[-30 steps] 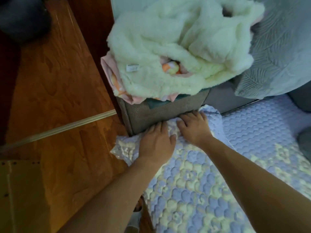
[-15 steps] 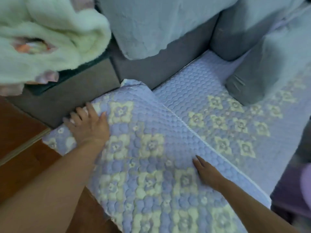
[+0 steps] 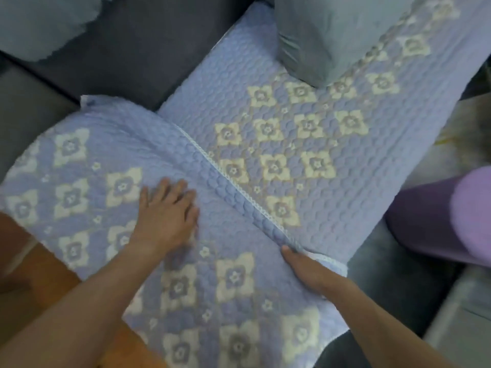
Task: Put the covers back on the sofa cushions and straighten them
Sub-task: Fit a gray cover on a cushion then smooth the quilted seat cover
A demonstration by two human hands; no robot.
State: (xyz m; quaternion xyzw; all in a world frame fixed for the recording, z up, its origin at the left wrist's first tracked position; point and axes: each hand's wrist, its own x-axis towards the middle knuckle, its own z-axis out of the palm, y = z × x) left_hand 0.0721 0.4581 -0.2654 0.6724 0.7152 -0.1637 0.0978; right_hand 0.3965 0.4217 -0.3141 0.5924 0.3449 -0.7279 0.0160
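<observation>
A lilac quilted cover with cream flowers (image 3: 119,187) lies over the near sofa seat, its white-trimmed edge running diagonally to the lower right. My left hand (image 3: 167,216) rests flat on the middle of this cover, fingers spread. At that trimmed edge, my right hand (image 3: 308,269) lies straight along the seam, its fingertips partly hidden by the fabric. A second matching cover (image 3: 305,123) is spread over the adjoining seat beyond the seam.
A grey cushion (image 3: 318,35) stands on the far cover. The dark grey sofa back (image 3: 148,49) and armrest (image 3: 26,115) border the seats. A purple roll (image 3: 438,216) lies at the right. Wooden floor (image 3: 39,274) shows at the lower left.
The view has swung right, away from the armrest and fluffy blanket. My left hand slid from the cover's left corner to its middle. My right hand moved to the trimmed right edge.
</observation>
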